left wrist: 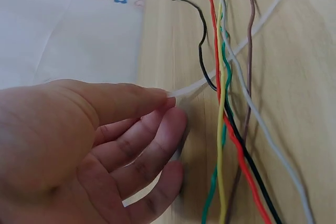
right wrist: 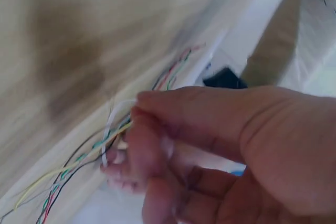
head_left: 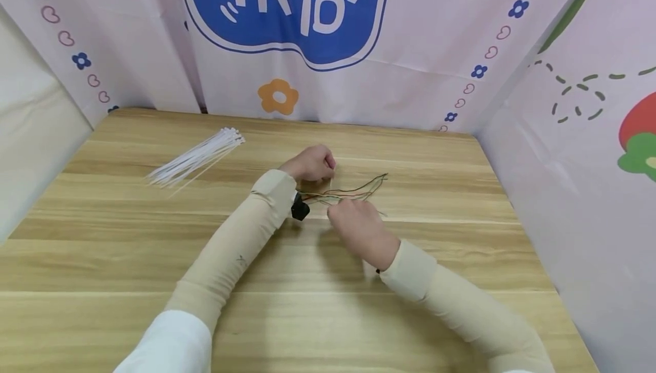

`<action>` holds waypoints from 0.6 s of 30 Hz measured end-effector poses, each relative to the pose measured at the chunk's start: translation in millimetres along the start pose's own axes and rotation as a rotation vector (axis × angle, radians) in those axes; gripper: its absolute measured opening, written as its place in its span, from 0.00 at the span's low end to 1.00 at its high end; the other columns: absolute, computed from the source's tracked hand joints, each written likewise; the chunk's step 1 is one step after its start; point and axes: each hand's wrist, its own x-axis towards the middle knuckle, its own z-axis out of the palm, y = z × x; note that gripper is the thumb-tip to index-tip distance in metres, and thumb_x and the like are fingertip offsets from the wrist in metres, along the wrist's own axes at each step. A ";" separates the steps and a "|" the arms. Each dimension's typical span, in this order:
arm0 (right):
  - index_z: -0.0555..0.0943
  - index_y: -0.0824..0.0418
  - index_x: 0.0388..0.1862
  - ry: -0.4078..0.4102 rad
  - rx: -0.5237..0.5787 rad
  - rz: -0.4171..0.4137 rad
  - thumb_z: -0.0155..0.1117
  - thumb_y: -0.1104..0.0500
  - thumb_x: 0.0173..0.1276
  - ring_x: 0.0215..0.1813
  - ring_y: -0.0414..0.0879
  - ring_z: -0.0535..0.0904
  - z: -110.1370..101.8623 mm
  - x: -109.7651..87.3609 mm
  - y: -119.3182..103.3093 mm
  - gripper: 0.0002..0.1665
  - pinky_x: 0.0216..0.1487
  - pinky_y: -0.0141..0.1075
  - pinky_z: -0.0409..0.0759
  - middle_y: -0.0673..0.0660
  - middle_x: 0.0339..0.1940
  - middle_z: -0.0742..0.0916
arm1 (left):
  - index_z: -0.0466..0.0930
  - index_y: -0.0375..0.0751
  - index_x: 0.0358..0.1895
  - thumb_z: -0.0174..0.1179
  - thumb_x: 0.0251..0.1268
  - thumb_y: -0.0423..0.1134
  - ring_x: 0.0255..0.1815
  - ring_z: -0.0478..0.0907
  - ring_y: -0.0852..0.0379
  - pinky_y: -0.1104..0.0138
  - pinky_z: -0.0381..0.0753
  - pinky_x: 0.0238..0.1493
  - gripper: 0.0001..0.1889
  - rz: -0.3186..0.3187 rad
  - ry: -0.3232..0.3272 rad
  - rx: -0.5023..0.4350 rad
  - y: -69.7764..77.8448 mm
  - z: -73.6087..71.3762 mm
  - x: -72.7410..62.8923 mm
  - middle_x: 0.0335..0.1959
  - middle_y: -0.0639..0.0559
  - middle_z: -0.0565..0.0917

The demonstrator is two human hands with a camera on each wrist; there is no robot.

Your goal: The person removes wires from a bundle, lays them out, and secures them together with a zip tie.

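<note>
Thumb and fingertips of my left hand (head_left: 310, 163) pinch one end of a thin white cable tie (left wrist: 195, 87). The tie runs beneath a loose bunch of thin wires (head_left: 353, 193), coloured red, yellow, green, black, grey and brown. On the near side of the wires is my right hand (head_left: 361, 229). Its thumb and forefinger pinch the tie's other part, which bends around the bunch in the right wrist view. The wires lie between both hands, and the tie's end inside the right fingers is hidden.
A bundle of white cable ties (head_left: 197, 159) lies at the back left of the wooden table (head_left: 128, 259). Printed cloth (head_left: 410, 94) stands along the back and right edges. A small black block (head_left: 300, 208) sits against the left cuff.
</note>
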 end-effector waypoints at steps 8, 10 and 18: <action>0.89 0.58 0.32 0.159 0.303 -0.084 0.68 0.65 0.74 0.32 0.43 0.79 0.4 6.9 25.5 0.09 0.32 0.37 0.81 0.53 0.30 0.84 | 0.80 0.38 0.42 0.63 0.75 0.33 0.39 0.78 0.54 0.67 0.77 0.38 0.03 0.049 0.027 -0.125 -11.2 -2.1 -7.9 0.41 0.46 0.83; 0.90 0.60 0.36 0.202 0.391 -0.095 0.72 0.64 0.72 0.34 0.43 0.82 3.1 11.0 31.6 0.03 0.35 0.36 0.83 0.53 0.32 0.87 | 0.81 0.40 0.41 0.64 0.75 0.34 0.44 0.79 0.52 0.64 0.79 0.44 0.02 0.069 0.042 -0.127 -11.7 -3.5 -11.2 0.42 0.46 0.84; 0.86 0.65 0.41 0.364 0.734 -0.103 0.78 0.64 0.66 0.37 0.45 0.90 16.1 32.6 48.2 0.08 0.40 0.30 0.87 0.57 0.36 0.92 | 0.82 0.42 0.38 0.65 0.72 0.29 0.46 0.83 0.50 0.59 0.83 0.53 0.05 0.167 0.109 -0.158 -11.6 -1.9 -25.8 0.40 0.46 0.86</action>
